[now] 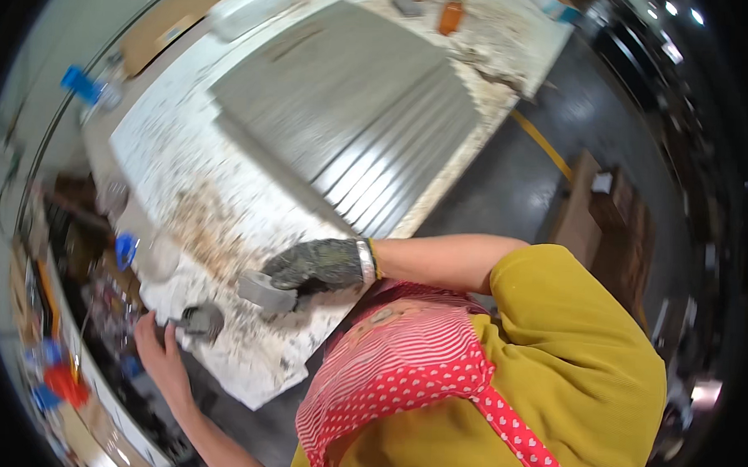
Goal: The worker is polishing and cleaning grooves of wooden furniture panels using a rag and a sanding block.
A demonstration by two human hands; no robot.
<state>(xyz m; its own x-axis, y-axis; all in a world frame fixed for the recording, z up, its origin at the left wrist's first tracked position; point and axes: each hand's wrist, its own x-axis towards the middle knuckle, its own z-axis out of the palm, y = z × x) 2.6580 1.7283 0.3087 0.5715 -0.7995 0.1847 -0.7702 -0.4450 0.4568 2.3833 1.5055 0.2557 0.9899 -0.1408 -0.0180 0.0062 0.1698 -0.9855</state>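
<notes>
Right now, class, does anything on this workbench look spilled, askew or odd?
Brown and black smears mark the white tabletop beside the grey ribbed panel, resembling a spill. Oddly mismatched: the right hand, holding a grey block-like piece, wears a dark grey glove; the left hand is bare.

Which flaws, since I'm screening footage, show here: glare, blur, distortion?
In the head view, white glare streaks the grey panel; there too, the orange container looks blurred; the same head view bends the white tabletop at its edges, with black corners.
</notes>
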